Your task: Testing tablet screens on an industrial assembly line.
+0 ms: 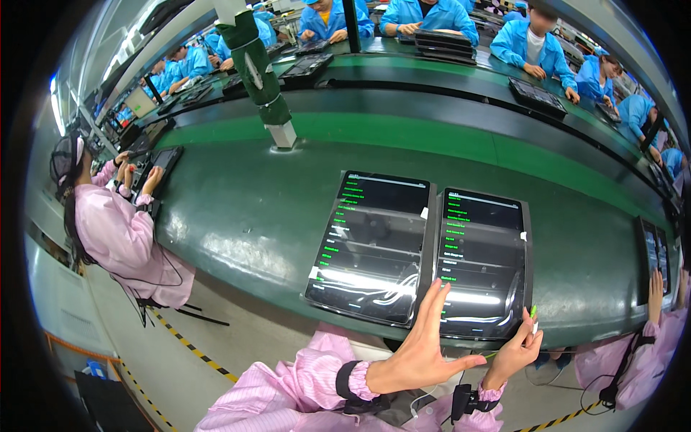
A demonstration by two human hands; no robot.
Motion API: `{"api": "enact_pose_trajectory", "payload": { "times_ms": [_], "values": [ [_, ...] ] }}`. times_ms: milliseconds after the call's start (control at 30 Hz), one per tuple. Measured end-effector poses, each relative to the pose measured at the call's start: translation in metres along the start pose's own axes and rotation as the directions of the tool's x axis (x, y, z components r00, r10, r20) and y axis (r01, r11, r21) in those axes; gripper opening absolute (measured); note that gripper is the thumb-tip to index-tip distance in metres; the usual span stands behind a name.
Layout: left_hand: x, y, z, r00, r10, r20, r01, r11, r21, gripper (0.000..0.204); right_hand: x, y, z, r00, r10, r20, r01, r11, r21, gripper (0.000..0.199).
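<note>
Two black tablets lie side by side on the green bench, the left tablet point(371, 248) and the right tablet point(481, 263). Both screens are lit with lists of mostly green text, and small white tabs stick out at their edges. My left hand point(425, 349) is open, fingers stretched over the lower left corner of the right tablet, thumb pointing right. At that tablet's lower right edge, my right hand point(512, 354) pinches a small green-and-white cable plug point(534, 322). Whether the plug touches the tablet cannot be made out. Dark bands circle both my wrists.
A green-wrapped post point(255, 72) rises from the bench point(237, 194) beyond the tablets. To the left a person in pink point(115, 216) handles a device; at the right edge another person's hand point(655, 295) touches a tablet. Across the line, several people in blue work at benches.
</note>
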State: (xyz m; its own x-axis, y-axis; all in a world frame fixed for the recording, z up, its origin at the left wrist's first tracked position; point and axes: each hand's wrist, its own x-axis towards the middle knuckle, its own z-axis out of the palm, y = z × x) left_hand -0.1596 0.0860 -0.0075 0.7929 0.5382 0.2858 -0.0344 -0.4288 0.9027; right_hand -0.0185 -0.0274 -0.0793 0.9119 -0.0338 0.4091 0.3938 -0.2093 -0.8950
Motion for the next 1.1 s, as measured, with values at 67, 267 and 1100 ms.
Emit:
{"api": "enact_pose_trajectory", "payload": {
  "times_ms": [67, 267, 1100],
  "values": [
    [0.0, 0.003, -0.016, 0.998, -0.035, 0.043, 0.042, 0.985, -0.168, 0.109, 0.0, -0.001, 0.0, 1.0, 0.003, -0.015, -0.003, 0.999, 0.036, 0.028],
    [0.001, -0.028, -0.129, 0.932, 0.002, -0.362, 0.041, 0.993, 0.112, 0.087, -0.023, -0.034, -0.013, 0.985, -0.074, -0.156, 0.074, 0.997, -0.004, 0.019],
    [0.166, -0.155, -0.211, 0.989, -0.125, 0.079, 0.131, 0.989, -0.068, 0.065, -0.152, -0.112, 0.062, 0.538, -0.172, 0.825, 0.056, 0.984, 0.169, 0.027]
  ]
}}
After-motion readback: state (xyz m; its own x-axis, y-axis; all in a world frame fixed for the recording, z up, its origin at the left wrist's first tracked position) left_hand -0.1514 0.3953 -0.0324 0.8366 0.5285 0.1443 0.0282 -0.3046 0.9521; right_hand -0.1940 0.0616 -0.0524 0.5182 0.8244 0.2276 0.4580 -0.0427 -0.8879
